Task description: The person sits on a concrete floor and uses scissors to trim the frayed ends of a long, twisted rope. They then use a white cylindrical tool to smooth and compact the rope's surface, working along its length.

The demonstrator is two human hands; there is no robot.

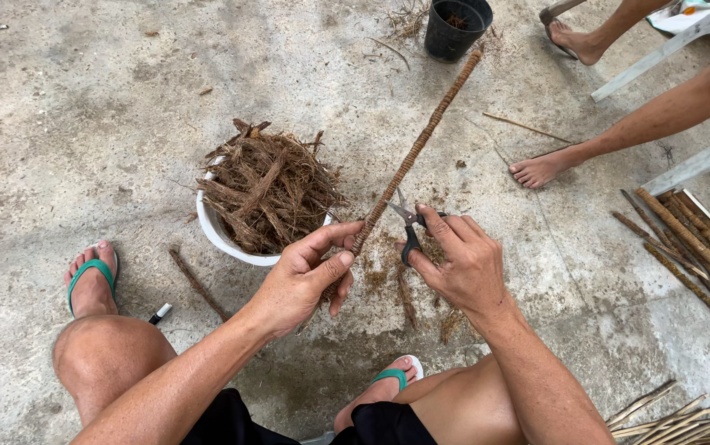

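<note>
Head view: left hand (301,280) grips fibre-wrapped stick (417,148) (rough, brown), right hand (462,264) clasps scissors (408,227).

The long fibre-wrapped stick (417,148) is brown and thin, tilted over the concrete floor. The small black-handled scissors (408,228) are open, touching its lower part.

Your arms are bare from the elbows down, with no sleeves, watch or rings showing on your left hand (301,280) or your right hand (462,264). You wear black shorts (379,424) that end above the knees, leaving both legs bare. On your feet are flip-flops with white soles and teal green straps: the left flip-flop (91,276) shows its whole Y-shaped strap, while the right flip-flop (396,375) shows only its front part and strap.
</note>
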